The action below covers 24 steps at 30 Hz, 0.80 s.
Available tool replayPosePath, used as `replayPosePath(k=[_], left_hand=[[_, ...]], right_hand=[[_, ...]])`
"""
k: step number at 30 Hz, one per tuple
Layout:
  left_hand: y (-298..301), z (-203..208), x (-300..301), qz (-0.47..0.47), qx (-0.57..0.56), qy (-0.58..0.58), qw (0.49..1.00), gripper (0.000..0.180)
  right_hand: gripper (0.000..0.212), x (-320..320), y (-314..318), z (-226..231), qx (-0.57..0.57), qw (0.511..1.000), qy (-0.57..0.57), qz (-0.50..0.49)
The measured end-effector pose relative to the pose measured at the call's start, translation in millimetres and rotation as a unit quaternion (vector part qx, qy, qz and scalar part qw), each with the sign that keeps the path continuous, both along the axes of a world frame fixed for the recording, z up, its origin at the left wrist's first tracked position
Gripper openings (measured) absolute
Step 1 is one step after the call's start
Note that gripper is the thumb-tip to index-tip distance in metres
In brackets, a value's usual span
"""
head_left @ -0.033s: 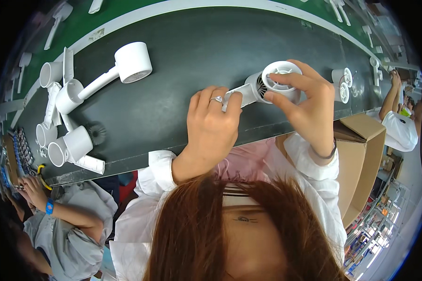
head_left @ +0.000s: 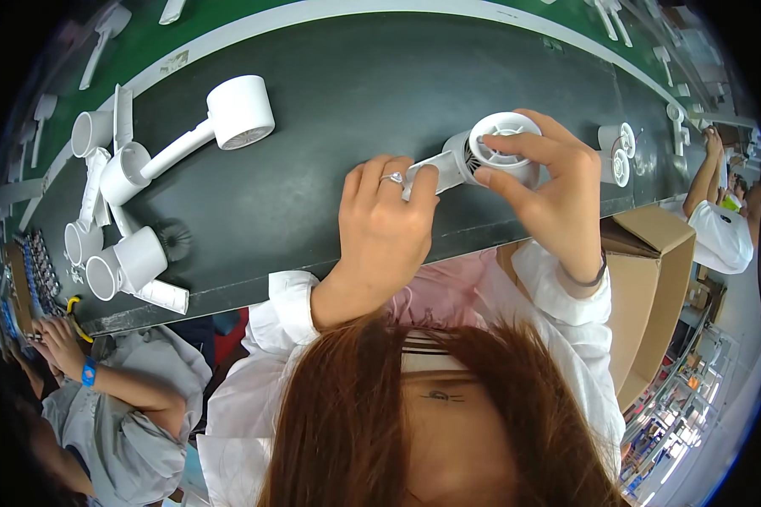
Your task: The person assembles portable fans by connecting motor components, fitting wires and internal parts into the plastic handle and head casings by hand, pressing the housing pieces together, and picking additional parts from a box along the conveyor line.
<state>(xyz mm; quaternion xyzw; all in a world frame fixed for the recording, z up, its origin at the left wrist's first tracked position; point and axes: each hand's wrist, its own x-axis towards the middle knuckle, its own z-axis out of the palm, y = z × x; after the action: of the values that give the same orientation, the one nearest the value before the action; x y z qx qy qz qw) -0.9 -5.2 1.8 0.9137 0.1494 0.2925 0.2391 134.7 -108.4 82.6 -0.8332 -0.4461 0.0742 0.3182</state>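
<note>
My left hand (head_left: 387,221), with a ring on one finger, is closed around the open, channel-shaped handle of a white hair-dryer-shaped housing (head_left: 441,173). The handle points left toward me and the round head lies to the right, dark fins showing inside it. At that head, my right hand (head_left: 562,194) grips a round white fan unit (head_left: 506,128) by its rim between thumb and fingers. Spokes show across the unit's face. It sits against the mouth of the head, and how deep it goes is hidden.
Several similar white housings (head_left: 140,258) lie at the left of the dark table (head_left: 313,110); one (head_left: 241,112) lies apart. Two small fan units (head_left: 615,155) stand at right. A cardboard box (head_left: 651,279) is beside the table edge. Co-workers' arms (head_left: 135,389) show at both sides. A green belt runs beyond.
The fan unit in my right hand has shifted slightly left, nearer the housing's head, and less of the dark fins shows. My left hand keeps its hold on the handle.
</note>
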Motion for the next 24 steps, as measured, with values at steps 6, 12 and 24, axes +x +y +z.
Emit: replayPosePath(k=[6,12,24], left_hand=[[-13,-1,15,0.009,-0.038,0.013,0.999,0.026],[-13,-12,21,0.010,-0.064,0.002,0.998,0.011],[6,2,17,-0.019,-0.162,0.046,0.986,0.005]], right_hand=[[0.032,1,1,1,-0.012,0.999,0.032,0.035],[0.033,20,-5,-1,-0.001,0.987,0.135,0.089],[0.033,33,-4,-68,0.290,0.877,0.334,0.186]])
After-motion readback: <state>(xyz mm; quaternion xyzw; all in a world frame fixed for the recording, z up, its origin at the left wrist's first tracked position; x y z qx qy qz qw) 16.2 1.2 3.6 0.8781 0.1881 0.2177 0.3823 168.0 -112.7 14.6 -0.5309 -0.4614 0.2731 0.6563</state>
